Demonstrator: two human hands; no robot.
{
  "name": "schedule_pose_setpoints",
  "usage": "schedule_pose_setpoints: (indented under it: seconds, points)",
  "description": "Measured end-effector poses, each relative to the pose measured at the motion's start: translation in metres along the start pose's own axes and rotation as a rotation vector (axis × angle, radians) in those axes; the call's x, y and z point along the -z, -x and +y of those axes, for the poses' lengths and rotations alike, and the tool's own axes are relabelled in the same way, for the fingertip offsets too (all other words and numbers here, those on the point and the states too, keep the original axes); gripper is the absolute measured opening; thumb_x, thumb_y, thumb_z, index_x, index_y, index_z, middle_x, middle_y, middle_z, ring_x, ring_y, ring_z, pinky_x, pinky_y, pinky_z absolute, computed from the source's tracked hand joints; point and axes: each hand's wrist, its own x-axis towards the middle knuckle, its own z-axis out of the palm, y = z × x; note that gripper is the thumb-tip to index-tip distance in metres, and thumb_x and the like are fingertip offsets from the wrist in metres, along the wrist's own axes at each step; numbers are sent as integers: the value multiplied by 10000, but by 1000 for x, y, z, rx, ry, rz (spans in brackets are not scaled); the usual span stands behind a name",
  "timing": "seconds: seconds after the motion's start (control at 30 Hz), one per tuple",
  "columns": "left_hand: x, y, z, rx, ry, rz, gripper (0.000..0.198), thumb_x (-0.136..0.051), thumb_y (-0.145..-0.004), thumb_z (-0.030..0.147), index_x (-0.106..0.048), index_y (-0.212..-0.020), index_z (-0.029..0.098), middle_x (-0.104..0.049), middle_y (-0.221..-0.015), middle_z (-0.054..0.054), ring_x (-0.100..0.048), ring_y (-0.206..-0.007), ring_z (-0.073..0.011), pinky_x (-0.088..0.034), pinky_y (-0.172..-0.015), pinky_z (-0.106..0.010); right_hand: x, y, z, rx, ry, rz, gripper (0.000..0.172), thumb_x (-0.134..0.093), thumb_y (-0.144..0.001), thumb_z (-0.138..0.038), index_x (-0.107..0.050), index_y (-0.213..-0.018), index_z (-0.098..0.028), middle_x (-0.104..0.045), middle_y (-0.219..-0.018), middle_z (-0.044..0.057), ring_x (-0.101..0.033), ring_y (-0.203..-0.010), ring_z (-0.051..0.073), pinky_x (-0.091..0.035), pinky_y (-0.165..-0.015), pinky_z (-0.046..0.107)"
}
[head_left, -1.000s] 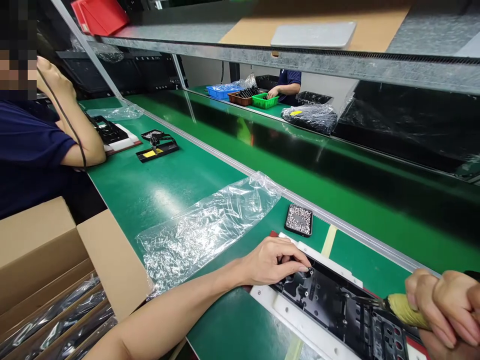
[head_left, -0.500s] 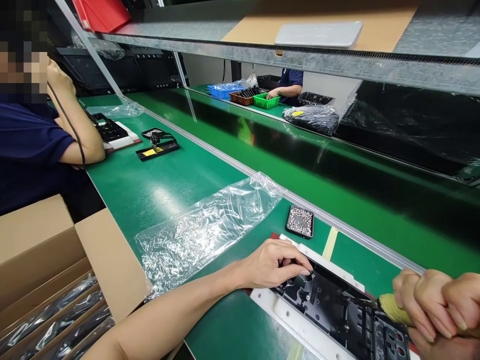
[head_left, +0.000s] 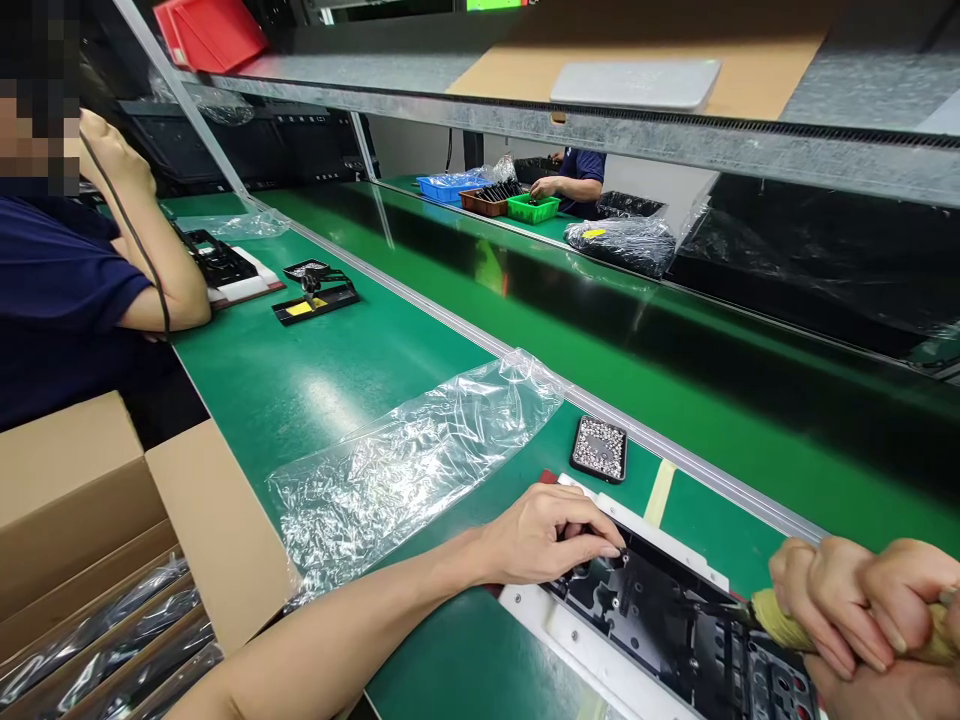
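Left hand (head_left: 551, 535), at lower centre of the frame, bends thumb and forefinger together at the black panel (head_left: 660, 610), perhaps to steady it; whether they pinch a small part, I cannot tell. Above it sits a tray (head_left: 598, 425) of small metal parts, seemingly kept within reach. A white jig (head_left: 596, 655) flanks the panel on the table (head_left: 450, 650), likely against sliding. At lower right, the right hand (head_left: 862, 605) grips a tool (head_left: 776, 620), its shaft slanted over the panel.
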Motion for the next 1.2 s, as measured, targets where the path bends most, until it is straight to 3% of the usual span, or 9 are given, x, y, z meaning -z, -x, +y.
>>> schedule_pose_setpoints:
  seconds: [0.1, 0.23, 0.3, 0.4, 0.5, 0.63, 1.0, 1.2]
  points:
    - [0, 0, 0, 2, 15, 9, 207, -694, -982, 348, -798, -1013, 172, -760, -835, -47, -639, -727, -137, -495, -735, -262, -7, -4, 0, 14, 23, -6, 652, -849, -718, -568, -306, -610, -226, -213, -529, -29, -262, -397, 175, -262, -383, 334]
    - [-1, 0, 1, 2, 10, 14, 202, -696, -980, 338, -805, -1010, 171, -758, -833, -52, -608, -688, -126, -485, -721, -260, -22, -1, 2, 61, 98, -3, 581, -532, -1015, -606, -357, -600, -239, -255, -474, -12, -246, -365, 192, -266, -390, 370]
    - [-1, 0, 1, -3, 14, 21, 200, -697, -980, 335, -805, -1007, 169, -754, -821, -50, -596, -672, -121, -482, -711, -259, -26, 1, 3, 66, 114, 16, 574, -387, -1080, -557, -375, -598, -245, -258, -457, -5, -240, -354, 203, -251, -385, 376]
    - [-1, 0, 1, 7, 17, 18, 200, -699, -979, 337, -802, -1009, 168, -761, -835, -54, -635, -710, -132, -499, -740, -264, -26, -1, 4, 66, 96, 57, 551, -534, -1006, -573, -372, -595, -244, -236, -465, -10, -229, -355, 196, -235, -370, 366]
    - [-2, 0, 1, 5, 17, 14, 199, -698, -980, 334, -801, -1006, 165, -766, -841, -55, -649, -722, -137, -504, -749, -268, -20, -7, 5, 82, 58, 36, 608, -796, -767, -585, -330, -604, -230, -205, -505, -20, -247, -374, 184, -227, -354, 333]
    - [-2, 1, 0, -14, 23, 33, 175, -708, -973, 308, -804, -1001, 165, -766, -837, -52, -620, -693, -125, -488, -726, -263, -12, -19, 5, 88, 43, 18, 673, -873, -629, -558, -291, -626, -220, -184, -549, -22, -259, -399, 175, -202, -351, 300]
    - [-1, 0, 2, -2, 35, 27, 155, -703, -977, 289, -805, -1021, 182, -782, -881, -42, -658, -742, -134, -510, -756, -261, -13, -17, 11, 111, 89, 46, 695, -892, -643, -575, -297, -638, -218, -206, -586, -11, -256, -429, 165, -188, -386, 301]
    - [-2, 1, 3, -14, 45, 36, 118, -727, -959, 243, -805, -1024, 182, -785, -896, -35, -667, -761, -129, -505, -766, -253, -20, -3, 10, 135, 99, 56, 639, -862, -766, -564, -339, -622, -225, -224, -546, -13, -255, -395, 163, -190, -395, 324]
